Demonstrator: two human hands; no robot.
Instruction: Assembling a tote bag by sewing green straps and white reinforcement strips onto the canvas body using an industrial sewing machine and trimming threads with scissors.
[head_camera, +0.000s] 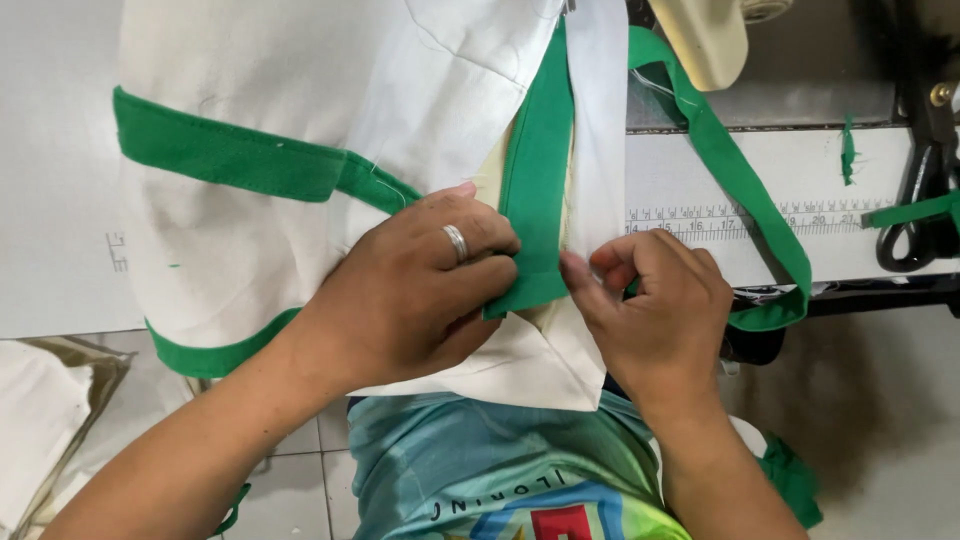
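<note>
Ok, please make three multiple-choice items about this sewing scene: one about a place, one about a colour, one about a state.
1. Where are the scissors?
A. At the right edge of the table
B. On the floor
C. In the left hand

2. What colour is the trim on the white cloth?
A. Red
B. Green
C. Black

3. What is the left hand doing?
A. Resting open on the floor
B. Holding the scissors
C. Pressing on the trim

Answers:
1. A: the scissors lie at the far right, beyond the printed ruler.
2. B: the trim is plainly green.
3. C: its fingers press on the trim's lower end, with the right hand pinching beside it.
</note>
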